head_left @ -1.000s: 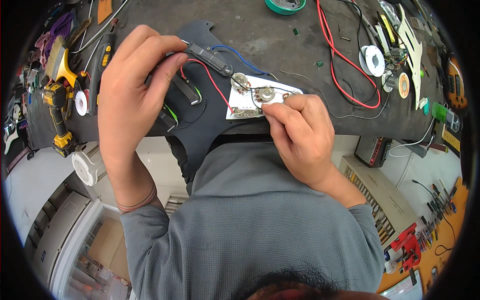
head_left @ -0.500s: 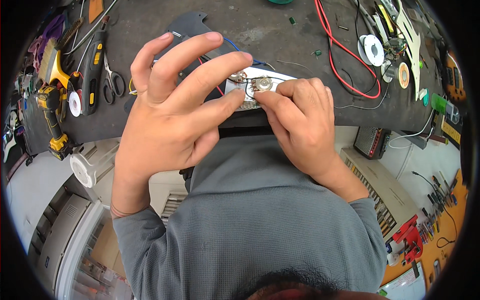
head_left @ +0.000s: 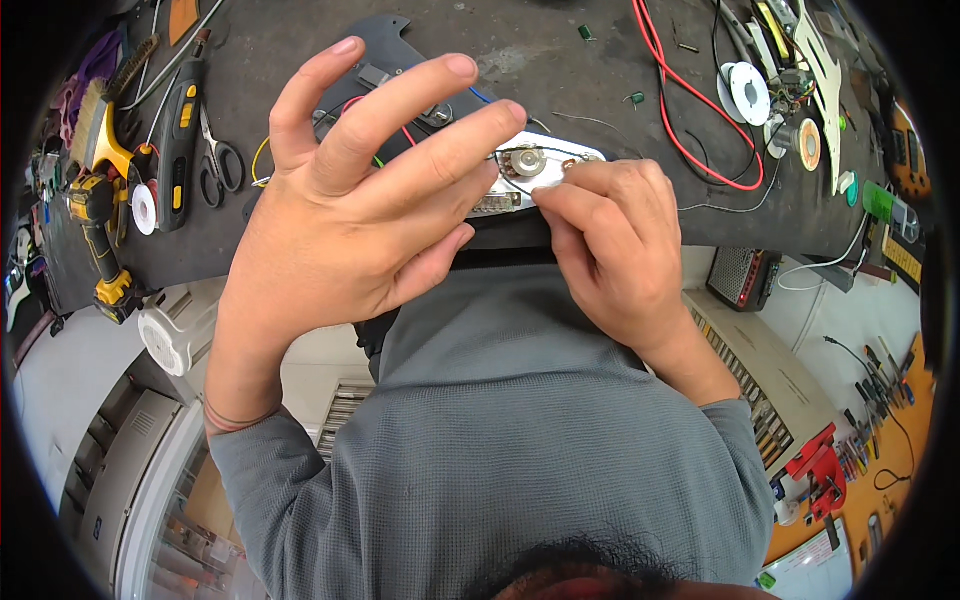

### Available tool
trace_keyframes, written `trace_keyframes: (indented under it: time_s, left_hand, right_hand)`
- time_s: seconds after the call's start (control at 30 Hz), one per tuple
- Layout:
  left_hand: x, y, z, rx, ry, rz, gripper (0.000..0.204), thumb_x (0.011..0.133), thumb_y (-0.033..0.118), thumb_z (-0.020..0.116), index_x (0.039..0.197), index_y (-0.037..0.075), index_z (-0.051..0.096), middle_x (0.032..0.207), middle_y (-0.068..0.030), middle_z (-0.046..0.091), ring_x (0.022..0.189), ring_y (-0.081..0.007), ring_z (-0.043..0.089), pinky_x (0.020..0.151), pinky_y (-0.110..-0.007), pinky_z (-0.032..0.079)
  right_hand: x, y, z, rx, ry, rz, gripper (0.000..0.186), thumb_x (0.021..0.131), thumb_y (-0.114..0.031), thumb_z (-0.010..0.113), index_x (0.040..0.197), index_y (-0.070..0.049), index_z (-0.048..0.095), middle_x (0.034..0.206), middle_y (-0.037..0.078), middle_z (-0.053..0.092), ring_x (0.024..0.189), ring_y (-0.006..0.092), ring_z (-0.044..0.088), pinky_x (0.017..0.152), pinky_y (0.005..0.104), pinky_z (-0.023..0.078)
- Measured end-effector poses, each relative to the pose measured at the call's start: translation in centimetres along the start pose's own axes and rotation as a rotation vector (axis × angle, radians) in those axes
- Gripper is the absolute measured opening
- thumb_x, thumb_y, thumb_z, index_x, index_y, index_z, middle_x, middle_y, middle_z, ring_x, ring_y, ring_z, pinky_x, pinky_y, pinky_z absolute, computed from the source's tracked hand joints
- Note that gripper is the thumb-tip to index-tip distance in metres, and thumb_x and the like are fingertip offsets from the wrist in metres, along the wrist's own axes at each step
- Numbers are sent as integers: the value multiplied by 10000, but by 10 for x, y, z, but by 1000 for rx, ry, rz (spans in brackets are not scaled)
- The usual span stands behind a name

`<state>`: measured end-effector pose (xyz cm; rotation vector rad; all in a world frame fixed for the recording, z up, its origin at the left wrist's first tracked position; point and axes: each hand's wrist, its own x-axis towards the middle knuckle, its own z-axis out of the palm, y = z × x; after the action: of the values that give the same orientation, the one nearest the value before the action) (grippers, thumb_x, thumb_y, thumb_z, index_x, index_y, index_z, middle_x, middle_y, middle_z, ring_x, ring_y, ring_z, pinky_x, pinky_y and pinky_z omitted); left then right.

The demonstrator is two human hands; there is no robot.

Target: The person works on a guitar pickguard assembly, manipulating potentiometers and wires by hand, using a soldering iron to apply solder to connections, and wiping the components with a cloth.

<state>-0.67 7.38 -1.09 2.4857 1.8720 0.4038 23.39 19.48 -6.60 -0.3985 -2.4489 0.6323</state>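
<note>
My left hand (head_left: pixel 350 210) hovers above the bench with its fingers spread and nothing in it, covering much of a black pickguard (head_left: pixel 388 35) with coloured wires. My right hand (head_left: pixel 610 250) is curled, its fingertips pinched on the near edge of a small white control plate (head_left: pixel 545 155) that carries round metal pots and thin wires. The plate lies at the bench's front edge, just right of my left fingertips. What sits under my left palm is hidden.
A looped red wire (head_left: pixel 690 140) and a white solder spool (head_left: pixel 748 92) lie to the right. Scissors (head_left: pixel 218 165), a black-and-yellow tool (head_left: pixel 180 130), a brush (head_left: pixel 95 120) and a yellow drill (head_left: pixel 95 215) sit at left. A small amplifier (head_left: pixel 745 275) stands below the bench.
My left hand let go of the black pickguard, lifted toward the camera and opened its fingers. My right hand stayed pinched at the white plate.
</note>
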Motion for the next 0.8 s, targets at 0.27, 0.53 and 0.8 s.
trace_keyframes:
  time_s: [0.27,0.53,0.8]
  left_hand:
    - [0,-5,-4,-50,18,50,321,854,320,719,1090,153,857,1467,-5,704,1465,-314,517,1259,-558,296]
    - [-17,-4,-13,23,190,-20,181,770,189,784,941,135,806,1277,-115,768,1308,-344,630,1138,-541,438]
    - [-37,2,-2,-2,275,-92,239,709,107,804,947,121,801,1264,-116,758,1268,-349,634,1099,-538,465]
  right_hand:
    - [-4,1,0,-31,5,18,354,761,-10,830,1089,-102,734,1019,19,670,861,253,612,737,391,446]
    - [3,-1,3,-113,5,2,307,756,-52,813,1047,-127,750,974,-14,633,885,222,595,747,375,427]
    - [-20,1,4,-95,42,16,384,773,-23,821,1134,-138,757,1050,-6,663,916,232,614,771,381,428]
